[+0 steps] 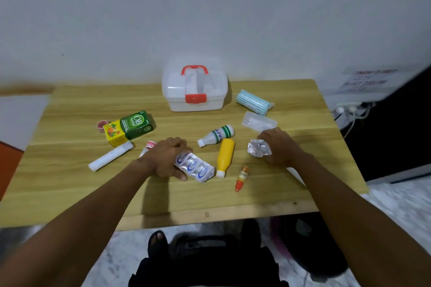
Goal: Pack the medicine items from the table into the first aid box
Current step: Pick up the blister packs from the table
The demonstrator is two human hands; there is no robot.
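Pale wall [210, 18] backs a wooden surface [70, 182], and the first aid box [194, 91] stands at its far edge, lid down and red latch [196, 98] fastened, so packing has not begun, by our reckoning. The items lie loose on our side of the box: a green and yellow carton [130, 127] to the box's left, a striped white bottle [217, 135] and a yellow bottle [225, 157] straight in front of it, a small orange dropper [242, 178] nearest us, a pack of masks [254, 102] just right of the box. Both our arms reach out from the near edge towards the box. Our left hand [168, 158] lies knuckles up in front of the box, fingers and thumb curled round one end of a silver blister strip [197, 167], low to the wood. Our right hand [278, 147], in front and right of the box, closes its fingers on a crumpled foil pack [258, 148]. We judge we are gathering two items at once, and the latch will need a free hand
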